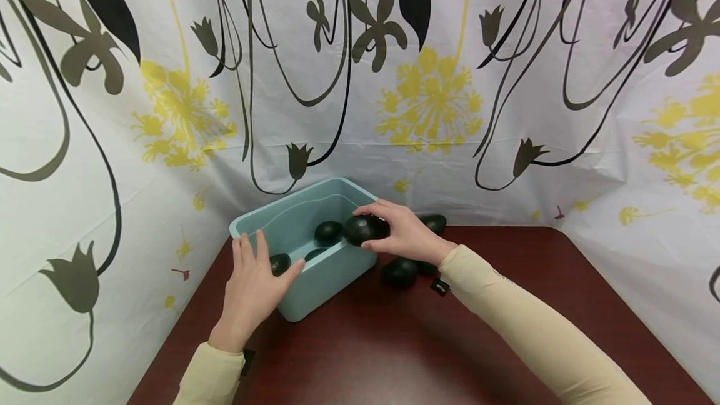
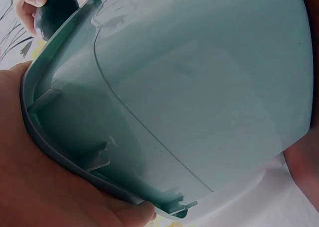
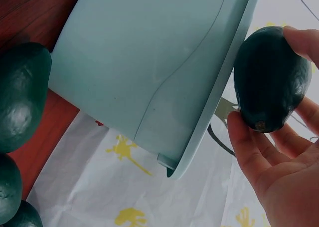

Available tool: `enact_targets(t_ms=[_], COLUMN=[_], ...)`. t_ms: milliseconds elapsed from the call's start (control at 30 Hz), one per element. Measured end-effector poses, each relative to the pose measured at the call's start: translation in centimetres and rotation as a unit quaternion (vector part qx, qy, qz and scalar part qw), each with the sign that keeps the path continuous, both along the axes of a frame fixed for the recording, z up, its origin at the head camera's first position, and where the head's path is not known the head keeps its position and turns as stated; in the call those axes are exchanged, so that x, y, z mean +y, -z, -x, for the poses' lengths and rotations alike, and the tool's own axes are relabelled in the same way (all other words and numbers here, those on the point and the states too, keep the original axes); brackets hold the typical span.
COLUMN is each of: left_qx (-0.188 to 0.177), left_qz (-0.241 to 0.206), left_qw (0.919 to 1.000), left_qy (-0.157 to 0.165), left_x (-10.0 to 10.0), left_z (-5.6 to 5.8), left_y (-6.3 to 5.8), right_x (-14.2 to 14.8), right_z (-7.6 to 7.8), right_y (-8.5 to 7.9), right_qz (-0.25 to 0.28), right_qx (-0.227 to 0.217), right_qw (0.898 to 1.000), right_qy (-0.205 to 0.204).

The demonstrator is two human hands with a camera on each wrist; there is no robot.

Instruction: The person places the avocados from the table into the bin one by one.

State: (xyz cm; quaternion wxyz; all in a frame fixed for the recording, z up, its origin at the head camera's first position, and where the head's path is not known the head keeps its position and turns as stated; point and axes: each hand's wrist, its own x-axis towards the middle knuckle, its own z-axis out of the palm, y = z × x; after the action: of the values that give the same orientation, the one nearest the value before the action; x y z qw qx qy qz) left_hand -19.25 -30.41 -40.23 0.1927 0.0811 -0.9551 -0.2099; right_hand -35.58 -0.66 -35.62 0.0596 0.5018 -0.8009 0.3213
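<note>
A dark green avocado (image 1: 364, 230) is gripped between the thumb and fingers of my right hand (image 1: 406, 234), at the right rim of a light blue plastic bin (image 1: 332, 280). The right wrist view shows that avocado (image 3: 271, 80) whole, with its stem end toward the fingers. My left hand (image 1: 254, 286) rests over the bin's near left corner, fingers spread along the rim. In the left wrist view the left hand (image 2: 60, 177) lies against the bin's rim. Inside the bin are an avocado (image 1: 329, 233) toward the back, another avocado (image 1: 279, 264) by the left hand, and one mostly hidden.
Several more avocados lie on the dark red table (image 1: 450, 342) right of the bin, such as an avocado (image 1: 399, 272) in front and an avocado (image 1: 434, 224) behind the right wrist. A white patterned cloth (image 1: 427, 180) hangs behind and along the sides of the table.
</note>
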Motion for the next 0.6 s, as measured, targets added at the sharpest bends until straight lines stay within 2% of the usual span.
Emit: enact_targets(t_ms=[600], left_qx=[-0.001], left_qz=[0.005], left_qw=[1.0000], left_qy=[-0.006], left_x=[0.1], left_z=[0.1], left_y=[0.3], right_x=[-2.3], right_z=[-0.3], right_y=[0.2], right_qz=[0.025], right_qx=[-0.004], right_qw=[1.000], right_qy=[-0.002])
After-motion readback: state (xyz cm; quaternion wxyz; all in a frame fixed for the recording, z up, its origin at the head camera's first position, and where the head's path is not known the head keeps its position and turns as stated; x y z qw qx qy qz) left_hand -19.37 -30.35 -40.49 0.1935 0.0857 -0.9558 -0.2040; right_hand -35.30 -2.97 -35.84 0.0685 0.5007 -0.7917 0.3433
